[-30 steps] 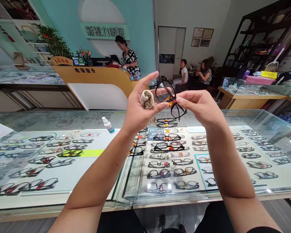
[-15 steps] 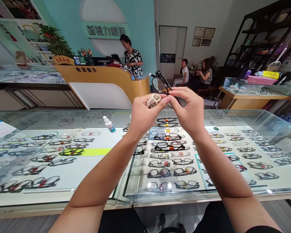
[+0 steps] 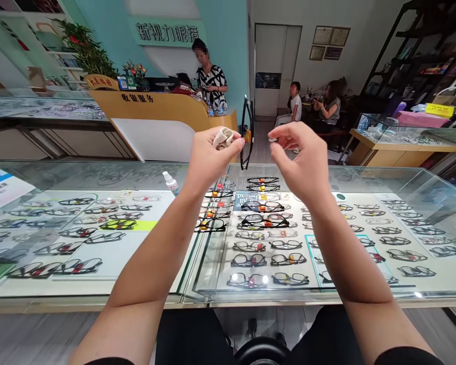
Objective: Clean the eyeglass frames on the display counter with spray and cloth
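Observation:
My left hand (image 3: 213,152) pinches a pair of black eyeglasses (image 3: 247,134) between thumb and fingers, and a crumpled beige cloth (image 3: 223,138) is tucked in the same hand. The glasses hang upright, folded and seen nearly edge-on, with an orange tag on them. To their right, my right hand (image 3: 302,152) is off the glasses, its thumb and index finger curved with a gap between them. A small pale spot at its fingertips may be a nail; I cannot tell. Below both hands, rows of eyeglasses (image 3: 264,207) lie inside the glass display case (image 3: 220,298).
A white spray bottle (image 3: 171,182) stands on the glass left of my left forearm. Beyond the case, a person (image 3: 212,76) stands behind a wooden counter (image 3: 167,109). Two people sit at the back right, near another display case (image 3: 399,147). A printed sheet (image 3: 3,190) lies at the left.
My right hand has come away from the glasses and moved slightly right. The glasses, still in my left hand, have turned from slanted to upright. The view has tilted down a little.

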